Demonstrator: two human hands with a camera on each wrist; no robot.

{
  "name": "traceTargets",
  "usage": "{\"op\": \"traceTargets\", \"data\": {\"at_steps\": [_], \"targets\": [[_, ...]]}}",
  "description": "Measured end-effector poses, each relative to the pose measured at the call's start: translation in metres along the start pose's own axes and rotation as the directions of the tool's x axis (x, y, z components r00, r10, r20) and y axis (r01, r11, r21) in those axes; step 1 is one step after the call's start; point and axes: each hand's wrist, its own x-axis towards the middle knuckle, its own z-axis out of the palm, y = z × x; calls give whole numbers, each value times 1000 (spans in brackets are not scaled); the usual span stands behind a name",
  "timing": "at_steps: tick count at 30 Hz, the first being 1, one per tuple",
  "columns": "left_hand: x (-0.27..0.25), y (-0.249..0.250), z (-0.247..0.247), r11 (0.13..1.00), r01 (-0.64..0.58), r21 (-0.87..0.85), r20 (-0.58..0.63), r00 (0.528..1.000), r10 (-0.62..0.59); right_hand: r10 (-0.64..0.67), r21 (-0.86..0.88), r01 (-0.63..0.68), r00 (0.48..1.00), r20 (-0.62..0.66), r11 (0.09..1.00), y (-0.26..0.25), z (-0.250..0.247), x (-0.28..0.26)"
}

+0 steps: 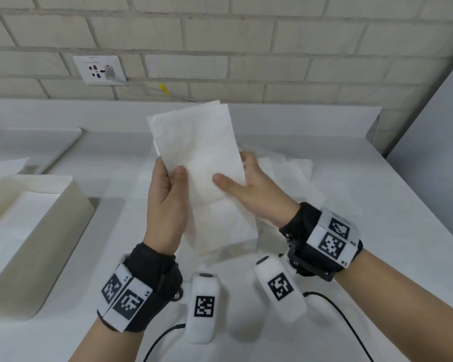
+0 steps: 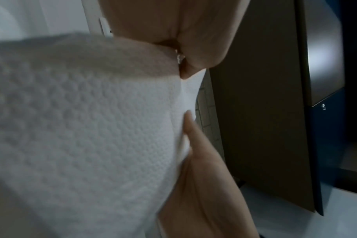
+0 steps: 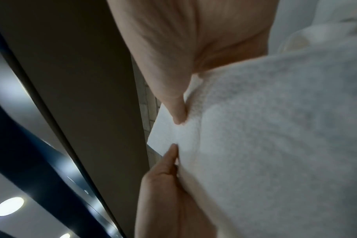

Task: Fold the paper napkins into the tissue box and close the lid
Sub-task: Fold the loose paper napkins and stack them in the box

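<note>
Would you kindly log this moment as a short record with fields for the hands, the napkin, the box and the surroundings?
left hand: grips the napkin's left edge
right hand: grips its right edge
napkin: white, held up above the counter
tissue box: open, at the left, white paper inside
loose napkins: on the counter behind the hands
counter: white, against a brick wall

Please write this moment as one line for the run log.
napkin: lifted, folded | left hand: pinches left edge | right hand: pinches right edge | tissue box: open, left
</note>
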Motion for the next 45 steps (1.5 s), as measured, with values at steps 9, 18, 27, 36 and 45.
{"op": "traceTargets", "data": {"at_steps": [9,18,27,36,45], "targets": [[1,-14,-16,956,262,-130,125,961,-247,-9,164,9,1000,0,986,15,13,-2],[6,-6,-23,966,251,-66,169,957,-237,3,-44,9,963,270,999,19,16,-4],[15,-3,-33,968,232,-98,75,971,-226,-6,-53,9,999,43,999,23,25,-4],[2,6,-41,952,64,298,128,986,-107,-203,111,219,969,-140,969,-3,71,6],[-6,-12,-69,928,219,301,90,962,-257,64,122,-68,997,36,990,6,98,15]]}}
